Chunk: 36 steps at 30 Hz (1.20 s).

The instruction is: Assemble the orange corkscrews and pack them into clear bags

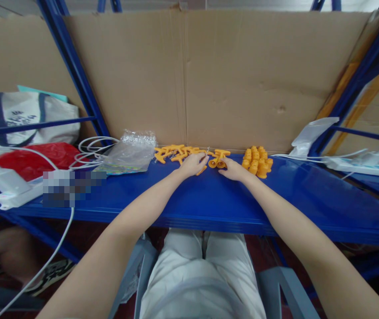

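Several orange T-shaped pieces (177,149) lie in a loose pile at the back of the blue shelf (196,199). My left hand (193,165) is at the right end of this pile, its fingers pinched together at a small silvery metal part (207,151). My right hand (232,169) has its fingers curled at an orange round hollow piece (220,164). A second hollow piece (212,163) sits beside it, openings facing me. To the right, several orange stubby pieces (257,160) stand grouped close together.
A clear plastic bag (131,153), white cables (91,150), a white power strip (19,192) and a red bag (49,157) lie left. Cardboard (236,79) rises behind. Another power strip (365,166) lies right. A person's leg (13,252) shows lower left.
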Each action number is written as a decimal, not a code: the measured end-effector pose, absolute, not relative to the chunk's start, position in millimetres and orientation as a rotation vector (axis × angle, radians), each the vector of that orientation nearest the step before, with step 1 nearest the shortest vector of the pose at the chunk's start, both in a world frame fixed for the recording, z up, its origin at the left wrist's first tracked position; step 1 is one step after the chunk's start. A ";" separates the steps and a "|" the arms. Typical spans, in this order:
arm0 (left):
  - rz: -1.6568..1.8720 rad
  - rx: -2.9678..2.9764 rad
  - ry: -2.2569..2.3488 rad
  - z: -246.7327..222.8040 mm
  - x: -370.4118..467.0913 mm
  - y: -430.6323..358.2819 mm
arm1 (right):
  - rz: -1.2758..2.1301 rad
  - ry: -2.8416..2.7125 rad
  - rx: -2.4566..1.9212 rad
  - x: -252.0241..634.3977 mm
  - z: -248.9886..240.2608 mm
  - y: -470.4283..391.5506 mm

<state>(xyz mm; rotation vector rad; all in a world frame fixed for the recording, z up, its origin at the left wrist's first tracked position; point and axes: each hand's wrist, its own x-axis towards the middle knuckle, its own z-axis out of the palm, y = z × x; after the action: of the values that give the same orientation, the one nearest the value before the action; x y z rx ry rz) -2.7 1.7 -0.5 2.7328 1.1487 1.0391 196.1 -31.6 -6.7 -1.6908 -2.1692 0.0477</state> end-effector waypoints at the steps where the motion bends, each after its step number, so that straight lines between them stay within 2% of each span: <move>1: 1.036 2.738 1.150 -0.4 -2.7 1.5 | 0.032 -2.178 -1.682 196.5 -7.1 -31.5; 14: 1.018 2.720 1.161 -2.1 -1.8 3.6 | -0.243 -1.894 -1.658 205.0 15.9 -42.9; 23: 0.904 2.721 1.151 -4.2 -2.8 5.9 | -0.402 -1.713 -1.920 216.0 30.3 -52.8; 29: 0.826 2.774 1.183 -4.6 -3.4 4.6 | -0.251 -1.856 -2.124 226.4 20.5 -44.6; 36: 0.822 2.777 1.159 -5.1 -3.9 5.1 | -0.275 -1.956 -2.071 226.6 17.3 -42.6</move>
<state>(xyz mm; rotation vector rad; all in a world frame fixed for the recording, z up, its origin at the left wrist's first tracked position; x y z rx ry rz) -3.9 5.1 -5.1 2.7775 1.1593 0.8217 226.6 -42.6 17.3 -2.0714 -1.9564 -0.2751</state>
